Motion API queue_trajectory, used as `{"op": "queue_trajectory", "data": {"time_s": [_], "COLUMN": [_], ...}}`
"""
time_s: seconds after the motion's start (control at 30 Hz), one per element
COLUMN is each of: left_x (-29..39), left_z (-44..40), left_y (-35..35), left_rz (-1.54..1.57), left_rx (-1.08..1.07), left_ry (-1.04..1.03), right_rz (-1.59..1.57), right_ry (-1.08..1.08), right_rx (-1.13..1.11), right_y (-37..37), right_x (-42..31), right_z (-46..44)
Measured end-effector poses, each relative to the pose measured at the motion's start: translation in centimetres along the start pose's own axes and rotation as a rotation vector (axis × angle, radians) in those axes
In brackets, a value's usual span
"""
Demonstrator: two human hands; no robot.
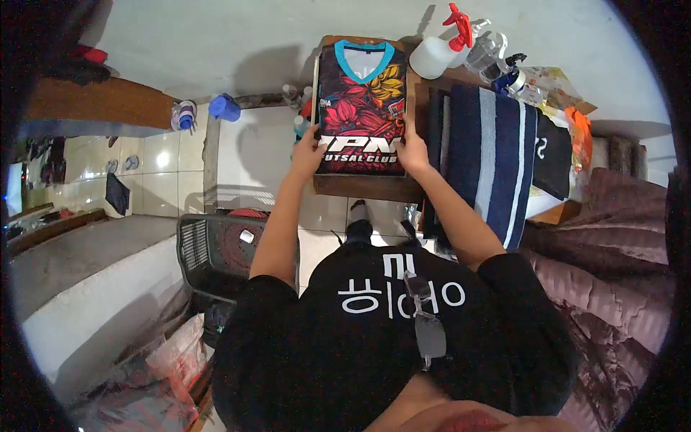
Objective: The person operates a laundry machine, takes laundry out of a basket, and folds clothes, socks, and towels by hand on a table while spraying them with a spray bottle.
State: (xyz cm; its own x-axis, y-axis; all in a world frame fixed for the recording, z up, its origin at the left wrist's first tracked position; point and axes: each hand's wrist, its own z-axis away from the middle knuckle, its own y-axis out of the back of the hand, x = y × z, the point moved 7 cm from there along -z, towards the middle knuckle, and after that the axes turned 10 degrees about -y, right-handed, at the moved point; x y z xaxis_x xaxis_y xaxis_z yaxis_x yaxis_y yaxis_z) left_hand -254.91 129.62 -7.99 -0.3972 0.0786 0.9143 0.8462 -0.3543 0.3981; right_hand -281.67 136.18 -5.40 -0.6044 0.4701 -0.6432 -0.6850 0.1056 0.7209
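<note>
A folded futsal jersey [362,108] lies face up, with a turquoise V-neck collar, a dark floral print and white lettering. Its sides are held by both my hands near the lower end. My left hand [309,153] grips the left edge, thumb on top, other fingers partly hidden at the side. On the opposite edge, my right hand [412,150] does the same. Beneath the jersey is a wooden table [374,189], with a pale edge of something flat showing at the jersey's left.
Right of the jersey lies a striped dark blue towel [486,155], beside a folded black garment [553,157]. A spray bottle [437,57] with a red trigger stands behind. A dark plastic basket [209,255] sits lower left. Purple bedding [612,266] covers the right side.
</note>
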Motion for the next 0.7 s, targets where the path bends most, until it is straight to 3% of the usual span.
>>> {"op": "queue_trajectory", "data": {"time_s": [0.07,0.2,0.3,0.37,0.43,0.5,0.7], "left_x": [-0.4,-0.1,1.0,1.8,1.5,1.8,0.6], "left_z": [0.4,0.6,1.2,1.3,1.3,1.8,3.0], "left_y": [-0.1,-0.4,-0.4,-0.3,-0.4,-0.3,-0.3], "left_rz": [-0.262,-0.276,-0.293,-0.289,-0.338,-0.262,-0.258], "left_rx": [0.037,0.034,0.047,0.072,0.104,0.128,0.05], "left_ry": [-0.023,0.021,0.041,0.051,0.039,0.062,0.084], "right_rz": [0.116,0.339,0.244,-0.067,-0.121,-0.324,-0.939], "right_ry": [-0.063,-0.117,-0.077,0.189,0.217,-0.029,0.082], "right_rx": [-0.086,-0.202,-0.16,0.246,0.598,0.546,0.3], "right_y": [-1.3,-1.5,2.5,7.1,12.1,14.4,15.1], "right_x": [1.0,1.0,-2.1,-3.4,-3.9,-3.6,-4.5], "right_z": [0.0,-0.3,-3.1,-7.7,-11.5,-14.5,-19.9]}}
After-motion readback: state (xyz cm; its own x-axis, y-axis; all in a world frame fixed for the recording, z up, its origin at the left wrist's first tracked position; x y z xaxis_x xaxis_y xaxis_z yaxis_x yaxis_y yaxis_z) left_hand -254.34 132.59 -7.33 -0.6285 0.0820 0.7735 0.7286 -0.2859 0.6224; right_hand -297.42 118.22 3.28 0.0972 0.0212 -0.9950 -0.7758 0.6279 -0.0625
